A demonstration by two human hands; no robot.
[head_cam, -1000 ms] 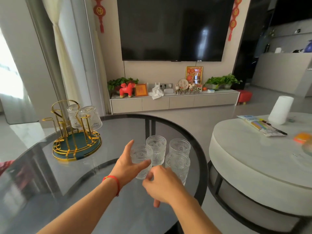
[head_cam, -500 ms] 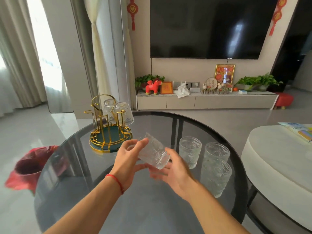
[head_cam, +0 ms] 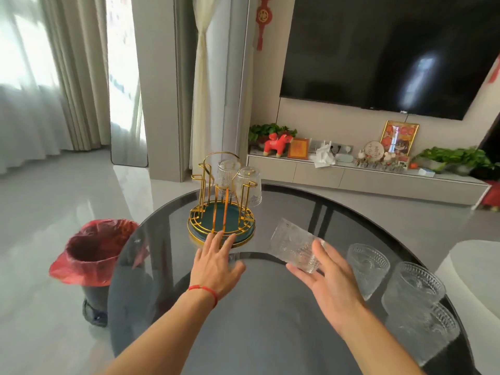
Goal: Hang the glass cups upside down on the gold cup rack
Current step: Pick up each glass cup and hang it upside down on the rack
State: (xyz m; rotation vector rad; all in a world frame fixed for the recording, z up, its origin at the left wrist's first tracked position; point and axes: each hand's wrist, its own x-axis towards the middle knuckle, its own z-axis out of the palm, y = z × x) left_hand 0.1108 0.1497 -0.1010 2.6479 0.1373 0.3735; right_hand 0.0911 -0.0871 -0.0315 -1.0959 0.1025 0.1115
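The gold cup rack (head_cam: 221,212) stands on a round green tray at the far left of the dark glass table (head_cam: 270,334). Two glass cups (head_cam: 249,186) hang upside down on its far pegs. My right hand (head_cam: 328,280) holds a ribbed glass cup (head_cam: 293,246) tilted on its side above the table, mouth toward the rack. My left hand (head_cam: 216,259) is open, fingers spread, its fingertips at the tray's near rim. Three more glass cups (head_cam: 412,288) stand upright at the table's right side.
A bin with a red bag (head_cam: 94,250) stands on the floor left of the table. A white round table (head_cam: 476,269) lies at the right edge. A TV unit with ornaments runs along the far wall.
My left hand let go of the cup and reached to the rack's tray. My right hand now holds the cup alone. The view has swung left and closer to the rack.
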